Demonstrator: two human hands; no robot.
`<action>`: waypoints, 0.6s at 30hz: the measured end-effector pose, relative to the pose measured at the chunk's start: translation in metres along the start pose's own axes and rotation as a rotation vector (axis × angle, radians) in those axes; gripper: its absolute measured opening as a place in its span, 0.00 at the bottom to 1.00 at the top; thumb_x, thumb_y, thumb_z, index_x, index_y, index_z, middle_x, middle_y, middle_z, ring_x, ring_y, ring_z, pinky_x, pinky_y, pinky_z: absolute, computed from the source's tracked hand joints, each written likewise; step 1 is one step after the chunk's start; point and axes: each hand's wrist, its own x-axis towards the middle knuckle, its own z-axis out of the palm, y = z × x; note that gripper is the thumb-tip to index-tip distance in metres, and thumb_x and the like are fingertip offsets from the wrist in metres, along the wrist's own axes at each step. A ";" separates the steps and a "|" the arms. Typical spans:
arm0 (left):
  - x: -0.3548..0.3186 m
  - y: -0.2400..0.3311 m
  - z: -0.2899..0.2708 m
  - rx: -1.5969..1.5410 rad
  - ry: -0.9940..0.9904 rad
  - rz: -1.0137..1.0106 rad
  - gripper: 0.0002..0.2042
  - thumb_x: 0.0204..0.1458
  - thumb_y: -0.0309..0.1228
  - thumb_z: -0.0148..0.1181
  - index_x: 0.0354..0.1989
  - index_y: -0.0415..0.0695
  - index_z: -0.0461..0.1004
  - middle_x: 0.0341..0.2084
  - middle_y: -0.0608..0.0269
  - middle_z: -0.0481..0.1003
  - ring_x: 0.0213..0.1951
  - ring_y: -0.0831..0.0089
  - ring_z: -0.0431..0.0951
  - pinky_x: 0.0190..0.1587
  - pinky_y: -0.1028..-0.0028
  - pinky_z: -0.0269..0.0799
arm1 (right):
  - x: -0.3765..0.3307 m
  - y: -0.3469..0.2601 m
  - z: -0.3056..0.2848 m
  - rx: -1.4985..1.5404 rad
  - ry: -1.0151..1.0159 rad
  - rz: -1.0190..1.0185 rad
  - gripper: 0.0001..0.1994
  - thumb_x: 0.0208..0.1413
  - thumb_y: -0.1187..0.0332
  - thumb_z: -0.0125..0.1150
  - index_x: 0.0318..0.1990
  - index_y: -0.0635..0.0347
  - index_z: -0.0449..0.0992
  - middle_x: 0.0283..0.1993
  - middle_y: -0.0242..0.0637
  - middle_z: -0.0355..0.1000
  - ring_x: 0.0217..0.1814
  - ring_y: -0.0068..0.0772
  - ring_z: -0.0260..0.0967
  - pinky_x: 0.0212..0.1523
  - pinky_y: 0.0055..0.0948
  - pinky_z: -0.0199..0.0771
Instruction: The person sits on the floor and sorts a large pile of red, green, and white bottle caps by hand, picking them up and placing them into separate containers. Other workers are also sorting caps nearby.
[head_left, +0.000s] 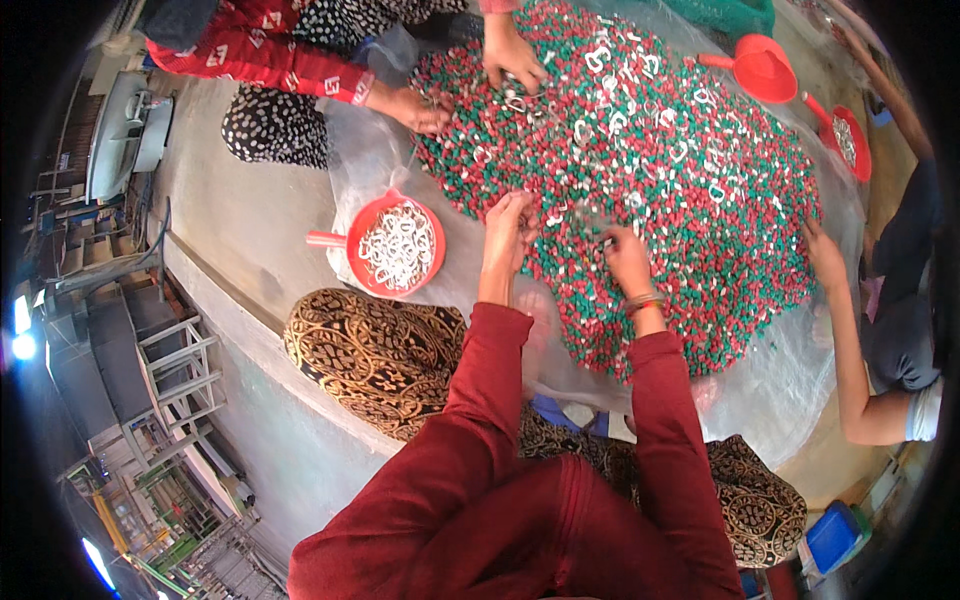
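Hands are working the near edge of the red-and-green bead heap (640, 170): your left hand (508, 232) pinching beads, your right hand (626, 258) curling, grip unclear, ring-filled red scoop (397, 245) lying leftward, nearer your left.

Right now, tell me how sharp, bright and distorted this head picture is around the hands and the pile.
Head view: even daylight, no hard shadows; the left hand and right hand on the pile are fairly sharp, though its small pieces blur together; the plastic sheet shows soft glare; fisheye bends the floor edge and blacks out the corners; lamps at the left rim flare white.
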 end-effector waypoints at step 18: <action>-0.059 -0.100 0.075 1.424 -0.235 0.362 0.16 0.42 0.39 0.66 0.37 0.42 0.77 0.28 0.50 0.78 0.33 0.55 0.79 0.36 0.60 0.74 | -0.084 0.010 -0.064 1.568 -0.144 0.290 0.25 0.63 0.57 0.46 0.63 0.60 0.56 0.48 0.40 0.67 0.49 0.37 0.69 0.49 0.44 0.74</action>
